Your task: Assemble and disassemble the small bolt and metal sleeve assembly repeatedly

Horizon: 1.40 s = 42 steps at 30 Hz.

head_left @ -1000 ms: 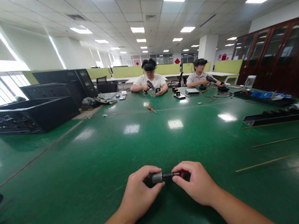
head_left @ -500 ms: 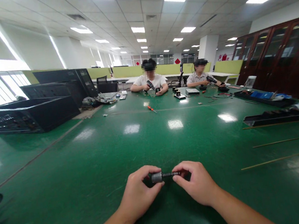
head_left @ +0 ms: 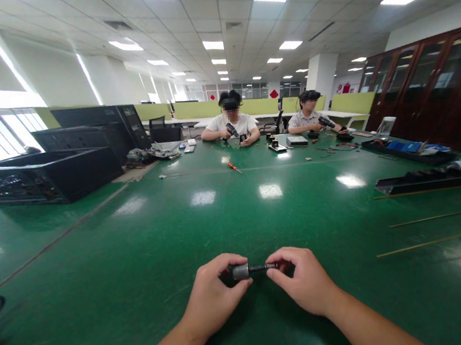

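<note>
Metal rod (head_left: 257, 268) with a thick grey end, its long axis running left to right, is held over the near side of the green table (head_left: 158, 238); the left hand (head_left: 212, 291) clamps the thick end, the right hand (head_left: 306, 278) pinches the thin end.

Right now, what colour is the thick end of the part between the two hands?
Grey; the thick end shows best in the head view.

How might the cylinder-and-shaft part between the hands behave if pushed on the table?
The part is likely stiff: its slim shaft looks straight. It may be heavy for its size, as the grey cylinder looks metallic. That rounded end could roll on the shiny table.
</note>
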Motion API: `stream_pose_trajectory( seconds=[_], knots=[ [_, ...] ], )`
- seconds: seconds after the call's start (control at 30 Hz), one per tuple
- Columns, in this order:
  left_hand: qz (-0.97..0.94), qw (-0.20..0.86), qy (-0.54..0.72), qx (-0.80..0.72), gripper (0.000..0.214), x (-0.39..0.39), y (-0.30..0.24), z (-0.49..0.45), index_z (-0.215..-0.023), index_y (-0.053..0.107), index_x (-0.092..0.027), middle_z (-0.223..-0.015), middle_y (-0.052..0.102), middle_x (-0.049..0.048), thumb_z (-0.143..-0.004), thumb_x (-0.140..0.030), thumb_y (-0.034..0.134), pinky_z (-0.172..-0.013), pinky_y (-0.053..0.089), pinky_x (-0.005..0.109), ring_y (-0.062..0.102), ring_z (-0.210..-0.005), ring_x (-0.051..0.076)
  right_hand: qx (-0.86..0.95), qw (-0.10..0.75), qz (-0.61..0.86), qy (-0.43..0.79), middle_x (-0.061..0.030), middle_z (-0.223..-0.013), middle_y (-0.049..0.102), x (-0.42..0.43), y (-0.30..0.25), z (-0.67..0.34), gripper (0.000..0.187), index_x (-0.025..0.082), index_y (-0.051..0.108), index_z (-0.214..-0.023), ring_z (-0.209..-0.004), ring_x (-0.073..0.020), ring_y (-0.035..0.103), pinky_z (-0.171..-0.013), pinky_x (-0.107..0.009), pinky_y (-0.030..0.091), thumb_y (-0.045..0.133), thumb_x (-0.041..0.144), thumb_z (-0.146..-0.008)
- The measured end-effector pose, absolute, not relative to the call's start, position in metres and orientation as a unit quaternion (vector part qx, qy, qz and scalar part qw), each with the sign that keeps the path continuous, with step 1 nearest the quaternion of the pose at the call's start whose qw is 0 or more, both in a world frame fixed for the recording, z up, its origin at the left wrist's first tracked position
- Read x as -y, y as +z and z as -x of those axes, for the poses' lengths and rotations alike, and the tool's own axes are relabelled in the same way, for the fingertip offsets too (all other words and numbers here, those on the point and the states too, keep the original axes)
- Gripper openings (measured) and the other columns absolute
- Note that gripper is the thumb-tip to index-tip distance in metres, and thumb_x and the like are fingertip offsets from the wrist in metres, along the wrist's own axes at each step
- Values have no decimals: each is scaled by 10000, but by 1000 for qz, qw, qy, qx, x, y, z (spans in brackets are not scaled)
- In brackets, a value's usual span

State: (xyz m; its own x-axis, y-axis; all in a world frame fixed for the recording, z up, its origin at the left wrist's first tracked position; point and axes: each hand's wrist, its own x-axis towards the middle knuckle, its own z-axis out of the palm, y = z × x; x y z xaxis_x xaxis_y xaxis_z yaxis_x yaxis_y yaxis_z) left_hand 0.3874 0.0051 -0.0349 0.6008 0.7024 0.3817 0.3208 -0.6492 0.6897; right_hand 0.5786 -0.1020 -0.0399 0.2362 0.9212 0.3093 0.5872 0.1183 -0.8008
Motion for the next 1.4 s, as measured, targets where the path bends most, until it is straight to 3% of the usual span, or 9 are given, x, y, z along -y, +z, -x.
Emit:
stream_pose_trajectory(
  seconds=[0.9, 1.03, 1.13, 1.23, 1.4],
  knots=[
    [-847, 277, 328, -314, 227, -8, -34, -387, -926, 728, -260, -887, 757, -13, -709, -196, 744, -753, 513, 317, 685, -815, 202, 574, 466, 649, 179, -15, -735, 700, 100, -39, -582, 109, 193, 743, -843, -682, -162, 636, -659, -260, 472, 648, 211, -792],
    [-846, 261, 347, -308, 299, -13, -31, -384, -1030, 720, -266, -960, 746, 10, -737, -210, 732, -819, 520, 346, 676, -893, 216, 556, 486, 645, 195, -33, -742, 703, 98, -43, -590, 103, 177, 734, -821, -700, -175, 636, -657, -266, 473, 657, 233, -780],
    [-844, 242, 377, -296, 348, -19, -29, -382, -1116, 708, -278, -1022, 733, 30, -772, -229, 709, -902, 513, 385, 658, -977, 230, 519, 536, 610, 267, -34, -680, 670, 92, -52, -597, 202, 150, 701, -786, -631, -161, 609, -611, -261, 464, 637, 338, -819],
    [-825, 257, 376, -335, 305, -23, -29, -382, -1075, 724, -262, -1049, 740, 47, -772, -296, 726, -925, 521, 417, 669, -989, 247, 474, 578, 564, 350, -22, -599, 603, 84, -62, -601, 451, 146, 619, -674, -533, -137, 568, -548, -255, 440, 522, 526, -899],
    [-739, 437, 357, -369, 432, -23, -17, -371, -1082, 652, -181, -1033, 759, 87, -761, -456, 739, -912, 562, 404, 721, -948, 247, 441, 587, 567, 373, 65, -440, 365, 81, -66, -600, 591, 219, 400, -541, -367, -93, 384, -423, -240, 315, 435, 699, -882]
  ],
)
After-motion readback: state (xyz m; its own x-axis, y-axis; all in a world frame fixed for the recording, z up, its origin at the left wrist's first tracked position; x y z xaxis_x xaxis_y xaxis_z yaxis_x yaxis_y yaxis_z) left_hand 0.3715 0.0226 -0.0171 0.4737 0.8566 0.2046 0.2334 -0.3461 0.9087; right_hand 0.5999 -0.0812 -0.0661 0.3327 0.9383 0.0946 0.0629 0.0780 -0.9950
